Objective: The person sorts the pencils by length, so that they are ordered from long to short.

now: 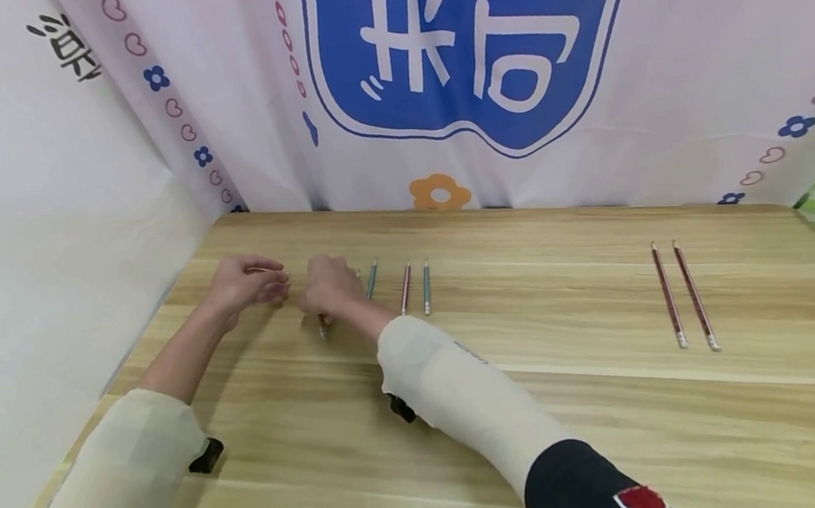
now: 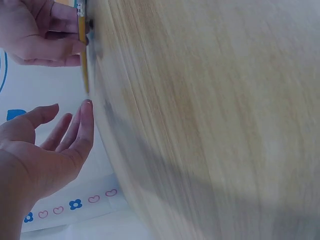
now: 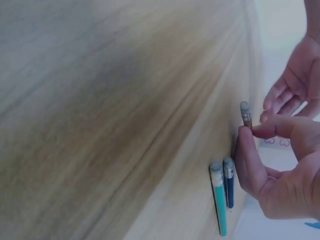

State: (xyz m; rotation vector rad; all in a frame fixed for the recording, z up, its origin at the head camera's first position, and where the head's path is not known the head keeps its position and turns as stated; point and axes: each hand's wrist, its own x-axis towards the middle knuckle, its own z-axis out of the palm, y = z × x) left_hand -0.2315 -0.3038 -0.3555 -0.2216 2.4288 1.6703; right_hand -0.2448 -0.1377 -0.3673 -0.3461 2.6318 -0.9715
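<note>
- A person's right hand (image 1: 330,285) pinches a yellow pencil (image 2: 83,60) between thumb and fingers (image 3: 251,159), the gap closed down to the pencil's width, near the left end of the table (image 1: 308,441).
- The left hand (image 1: 245,284) holds nothing, its fingers (image 2: 86,127) loosely extended and spread from the thumb, fingertips just beside the pencil's sharpened point.
- Beside the right hand, a teal pencil (image 3: 220,205) and a dark blue pencil (image 3: 230,186) lie close together, eraser ends level with each other.
- Farther right, a pink-red pencil (image 1: 406,288) lies near a second teal pencil (image 1: 426,288); well apart, two dark red pencils (image 1: 667,296) rest side by side.
- From the head view, the right hand hides most of the yellow pencil, and its forearm crosses in front of the nearest pencils.
- Behind the table hangs a printed cloth (image 1: 246,96).
</note>
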